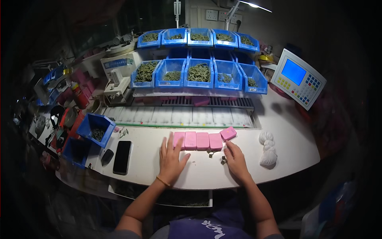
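Several pink rectangular blocks (pixel 202 141) stand side by side in a row on the white worktop. My left hand (pixel 171 159) is open, fingers spread, over the leftmost pink block and partly hiding it. At the row's right end another pink block (pixel 229 133) lies turned at an angle. Just below it is my right hand (pixel 236 161), its fingers loosely stretched toward the block and nothing visibly gripped. Small dark greenish pieces (pixel 224 160) lie beside its thumb, and more such small pieces (pixel 211 153) sit below the row. Their exact kind is too small to tell.
Two tiers of blue bins (pixel 199 73) with greenish ring-like pieces rise at the back. A phone (pixel 122 157), a dark mouse (pixel 107 157) and blue bins (pixel 94 129) are at left. A white bundle (pixel 267 148) and a control panel with a screen (pixel 298 79) are at right.
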Available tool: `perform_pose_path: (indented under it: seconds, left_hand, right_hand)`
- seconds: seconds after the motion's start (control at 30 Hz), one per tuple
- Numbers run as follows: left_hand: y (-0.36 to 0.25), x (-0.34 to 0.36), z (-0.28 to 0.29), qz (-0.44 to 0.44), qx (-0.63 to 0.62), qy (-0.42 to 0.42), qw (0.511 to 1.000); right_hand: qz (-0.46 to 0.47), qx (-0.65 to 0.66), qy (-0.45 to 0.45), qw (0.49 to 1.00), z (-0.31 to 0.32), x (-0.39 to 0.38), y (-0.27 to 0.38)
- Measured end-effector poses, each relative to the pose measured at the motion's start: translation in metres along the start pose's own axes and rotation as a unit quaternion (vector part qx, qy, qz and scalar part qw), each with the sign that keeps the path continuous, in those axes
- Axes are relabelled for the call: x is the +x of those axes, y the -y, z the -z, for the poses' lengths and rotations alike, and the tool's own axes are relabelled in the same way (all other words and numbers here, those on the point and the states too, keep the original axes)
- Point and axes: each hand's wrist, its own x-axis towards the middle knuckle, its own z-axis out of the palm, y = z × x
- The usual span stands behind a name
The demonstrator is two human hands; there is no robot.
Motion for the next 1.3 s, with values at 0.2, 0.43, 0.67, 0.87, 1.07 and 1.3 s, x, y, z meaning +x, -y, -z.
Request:
perform_pose_path:
  seconds: [0.2, 0.43, 0.67, 0.87, 1.07, 1.3]
  left_hand:
    - [-0.023, 0.033, 0.0, 0.043, 0.112, -0.031, 0.992]
    - [-0.035, 0.065, 0.009, 0.069, 0.116, -0.047, 0.99]
    - [-0.013, 0.089, 0.05, 0.026, 0.153, -0.14, 0.978]
    - [-0.01, 0.095, 0.045, 0.053, 0.163, -0.12, 0.978]
    - [-0.006, 0.094, 0.031, 0.049, 0.14, -0.13, 0.98]
    - [-0.055, -0.003, 0.028, -0.081, -0.098, -0.172, 0.977]
  right_hand:
    - [0.02, -0.075, -0.163, 0.984, 0.005, 0.039, -0.021]
    - [0.059, -0.166, -0.101, 0.979, 0.009, 0.08, -0.004]
    - [0.126, -0.161, -0.106, 0.973, 0.023, 0.126, 0.025]
    - [0.191, -0.031, 0.03, 0.981, 0.003, 0.131, 0.03]
    - [0.143, 0.004, 0.052, 0.988, -0.005, 0.127, 0.029]
    - [0.118, 0.066, -0.077, 0.988, -0.012, 0.018, 0.059]
